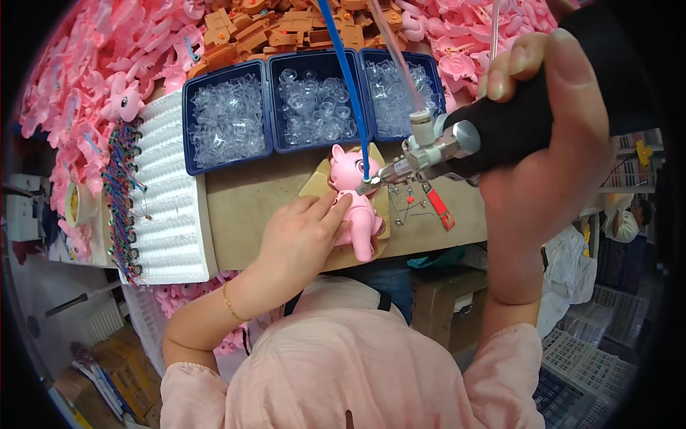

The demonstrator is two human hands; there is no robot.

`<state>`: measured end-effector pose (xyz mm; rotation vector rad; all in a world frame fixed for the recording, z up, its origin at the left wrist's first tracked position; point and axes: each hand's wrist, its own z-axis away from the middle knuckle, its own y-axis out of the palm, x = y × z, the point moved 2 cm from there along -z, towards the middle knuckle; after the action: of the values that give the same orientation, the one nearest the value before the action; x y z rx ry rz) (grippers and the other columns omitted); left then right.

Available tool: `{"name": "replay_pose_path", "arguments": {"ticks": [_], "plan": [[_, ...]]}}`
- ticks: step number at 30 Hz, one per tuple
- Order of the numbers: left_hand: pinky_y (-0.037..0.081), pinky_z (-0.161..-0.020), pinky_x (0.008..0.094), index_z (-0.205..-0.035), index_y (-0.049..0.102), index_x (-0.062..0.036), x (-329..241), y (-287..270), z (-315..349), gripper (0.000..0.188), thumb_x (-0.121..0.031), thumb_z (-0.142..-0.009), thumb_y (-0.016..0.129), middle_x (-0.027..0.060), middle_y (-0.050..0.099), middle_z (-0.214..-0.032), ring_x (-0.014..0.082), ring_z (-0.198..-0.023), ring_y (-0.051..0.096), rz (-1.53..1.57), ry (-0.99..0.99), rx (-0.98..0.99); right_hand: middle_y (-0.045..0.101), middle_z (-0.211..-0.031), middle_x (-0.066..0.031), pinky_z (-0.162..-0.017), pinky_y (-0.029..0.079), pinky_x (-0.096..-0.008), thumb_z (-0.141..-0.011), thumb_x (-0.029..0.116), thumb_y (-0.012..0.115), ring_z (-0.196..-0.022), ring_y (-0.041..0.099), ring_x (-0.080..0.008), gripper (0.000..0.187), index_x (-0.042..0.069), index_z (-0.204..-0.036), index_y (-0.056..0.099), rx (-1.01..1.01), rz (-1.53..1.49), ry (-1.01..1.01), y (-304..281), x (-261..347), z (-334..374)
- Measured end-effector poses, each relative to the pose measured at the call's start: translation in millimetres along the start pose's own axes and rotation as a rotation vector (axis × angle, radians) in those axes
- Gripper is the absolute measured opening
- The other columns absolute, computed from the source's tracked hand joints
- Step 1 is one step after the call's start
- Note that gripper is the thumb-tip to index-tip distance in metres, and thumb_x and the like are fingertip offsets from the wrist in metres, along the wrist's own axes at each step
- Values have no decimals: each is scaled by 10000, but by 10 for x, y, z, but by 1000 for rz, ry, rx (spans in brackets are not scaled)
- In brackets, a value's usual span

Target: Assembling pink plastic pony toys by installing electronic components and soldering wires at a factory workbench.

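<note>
A pink plastic toy animal point(361, 214) lies in a tan holder point(314, 187) near the table's front edge. My left hand point(300, 232) rests on its left side, fingers stretched over its body. My right hand point(554, 154) is wrapped round the black body of a screwdriver with air tubes point(504, 132). Its metal nose slants down to the left, and the tip meets the toy's upper body just below the head. Whether a screw sits under the tip is too small to tell. A blue tube point(346, 79) runs down to the nose.
Three dark blue bins point(270, 107) of clear plastic parts stand behind the toy. A white ribbed tray point(171, 193) with wired parts point(125, 200) lies left. Orange-brown parts point(264, 32) and pink shells point(68, 93) are heaped beyond. A red strip point(439, 209) and small screws lie right.
</note>
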<state>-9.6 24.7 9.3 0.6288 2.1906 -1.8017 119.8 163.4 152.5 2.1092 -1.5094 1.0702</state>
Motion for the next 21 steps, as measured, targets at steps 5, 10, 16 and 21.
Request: {"name": "replay_pose_path", "arguments": {"ticks": [5, 10, 16, 21], "plan": [[491, -731, 357, -1105, 606, -71, -22, -11, 21, 342, -174, -780, 622, 93, 623, -1031, 262, -908, 598, 11, -16, -41, 508, -725, -79, -581, 439, -267, -854, 77, 518, -614, 506, -149, 157, -54, -941, 531, -147, -101, 132, 202, -8, 63], [490, -733, 357, -1120, 594, -89, 11, 14, 45, 334, -200, -805, 598, 86, 616, -999, 270, -895, 592, 13, -59, 20, 531, -756, -85, -584, 439, -246, -846, 157, 535, -642, 521, -148, 229, -46, -950, 512, -54, -179, 35, 165, -181, -23], [472, -747, 364, -1191, 521, -124, 104, -32, 72, 380, -167, -818, 575, 112, 550, -940, 269, -885, 551, 109, -31, 116, 500, -818, -77, -645, 404, -266, -867, 208, 479, -699, 481, -145, 240, -17, -948, 501, 22, -391, 119, -191, 346, 168], [481, -704, 335, -1168, 547, -152, 104, 20, 92, 337, -255, -848, 549, 90, 544, -881, 248, -826, 552, -37, 21, 48, 473, -810, -65, -647, 378, -271, -872, 215, 451, -689, 451, -141, 276, -21, -1012, 481, 18, -368, 116, 228, 495, 327]]}}
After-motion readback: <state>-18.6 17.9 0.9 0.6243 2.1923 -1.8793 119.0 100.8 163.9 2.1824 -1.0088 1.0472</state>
